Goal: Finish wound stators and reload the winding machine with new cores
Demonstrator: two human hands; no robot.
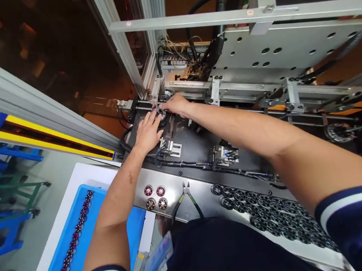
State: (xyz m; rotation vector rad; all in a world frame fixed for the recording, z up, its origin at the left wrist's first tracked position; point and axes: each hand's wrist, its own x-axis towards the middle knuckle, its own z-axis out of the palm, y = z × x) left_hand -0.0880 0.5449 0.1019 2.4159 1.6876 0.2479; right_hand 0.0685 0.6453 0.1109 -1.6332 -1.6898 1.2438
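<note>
My left hand (147,131) lies with its fingers spread beside a small round metal part (163,116) in the fixture at the far left end of the machine bed (189,145). Its fingertips reach the near edge of that part. On the far side, my right hand (177,104) has its fingers curled together at the same spot. Whatever those fingers pinch is hidden by the hand. Green-handled cutters (186,190) lie on the steel ledge (180,214) in front of me, jaws pointing away.
Several wound, stator-like rings (155,197) sit left of the cutters. Rows of black round parts (270,213) cover the ledge on the right. A blue tray (100,205) at lower left holds a line of red-and-black rings (71,252). A metal crossbar (217,18) spans the machine above my hands.
</note>
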